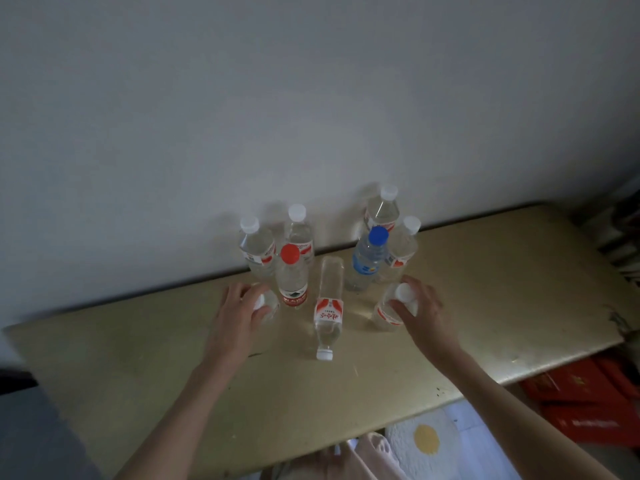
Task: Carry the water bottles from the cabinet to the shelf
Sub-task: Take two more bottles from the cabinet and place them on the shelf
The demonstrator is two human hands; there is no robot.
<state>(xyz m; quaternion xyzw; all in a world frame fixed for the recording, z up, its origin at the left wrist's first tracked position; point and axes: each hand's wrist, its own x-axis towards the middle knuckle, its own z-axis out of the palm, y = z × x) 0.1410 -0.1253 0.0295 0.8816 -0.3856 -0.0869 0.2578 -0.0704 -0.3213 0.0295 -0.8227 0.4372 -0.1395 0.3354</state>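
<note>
Several clear water bottles stand on a beige shelf top against a white wall. My left hand grips the top of a white-capped bottle standing at the left front. My right hand grips the cap end of another white-capped bottle at the right front. Between them one bottle lies on its side, cap toward me. Behind stand a red-capped bottle, a blue-capped bottle and white-capped bottles.
Red boxes sit on the floor below the shelf's right end. A rug with a yellow spot lies on the floor near me. A dark object stands at the far right edge.
</note>
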